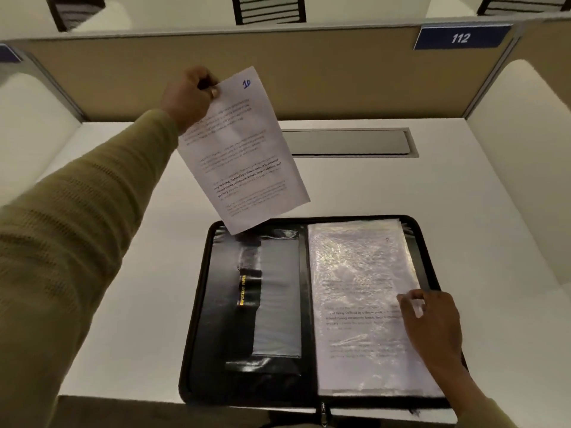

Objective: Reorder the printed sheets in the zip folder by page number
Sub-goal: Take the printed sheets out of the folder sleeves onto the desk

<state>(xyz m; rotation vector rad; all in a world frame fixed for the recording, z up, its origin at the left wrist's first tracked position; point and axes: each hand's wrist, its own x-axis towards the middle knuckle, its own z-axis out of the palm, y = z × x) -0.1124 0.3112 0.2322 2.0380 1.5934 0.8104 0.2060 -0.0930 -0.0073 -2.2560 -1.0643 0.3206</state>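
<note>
A black zip folder (200, 319) lies open on the white desk near its front edge. Its left half shows dark pockets with a yellow-lettered strap. The right half holds a stack of clear plastic sleeves (355, 288) with printed sheets inside. My left hand (188, 94) is raised above the desk and pinches the top corner of a loose printed sheet (244, 156) marked "10" in blue ink; the sheet hangs tilted over the folder's upper left. My right hand (432, 329) rests on the right edge of the sleeve stack, fingers curled at the edge of the top sleeve.
The white desk (129, 304) is walled by tan partitions at the back and white side panels. A grey cable hatch (349, 143) is set in the desk behind the folder. A blue sign "112" (460, 38) hangs on the back partition.
</note>
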